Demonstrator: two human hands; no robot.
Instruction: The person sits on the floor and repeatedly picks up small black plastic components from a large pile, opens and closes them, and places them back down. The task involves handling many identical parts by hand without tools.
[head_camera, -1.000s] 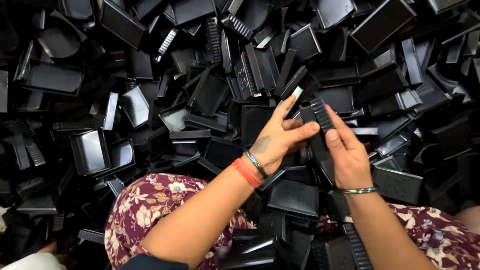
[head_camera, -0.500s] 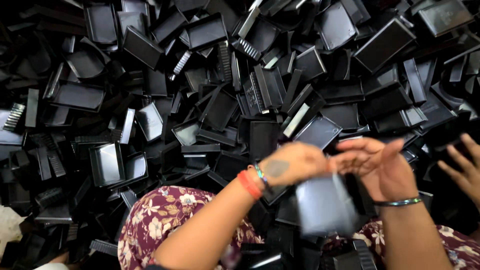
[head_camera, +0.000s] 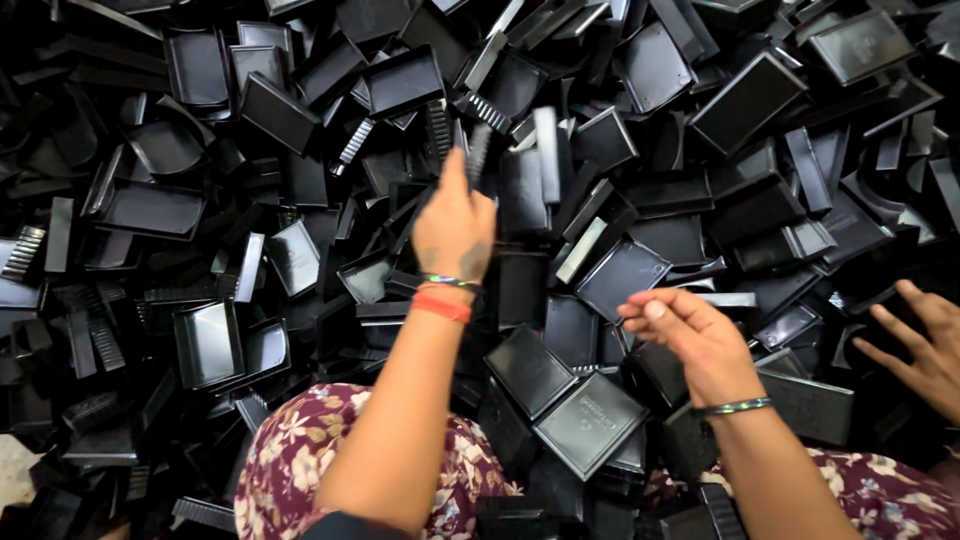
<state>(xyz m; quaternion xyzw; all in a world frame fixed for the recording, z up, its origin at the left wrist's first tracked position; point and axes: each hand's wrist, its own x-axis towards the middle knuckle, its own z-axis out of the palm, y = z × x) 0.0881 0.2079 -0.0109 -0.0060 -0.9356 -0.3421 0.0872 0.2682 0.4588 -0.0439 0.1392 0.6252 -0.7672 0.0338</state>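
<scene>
Though blurred, comb piece above left hand

Single head view; looks steeply down, close over heap of black plastic trays; no second view.

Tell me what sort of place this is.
Likely a sorting or assembly spot in a small plastics workshop: a deep heap of black plastic trays fills the view, the left hand lifts one piece, and another person's hand works alongside.
</scene>
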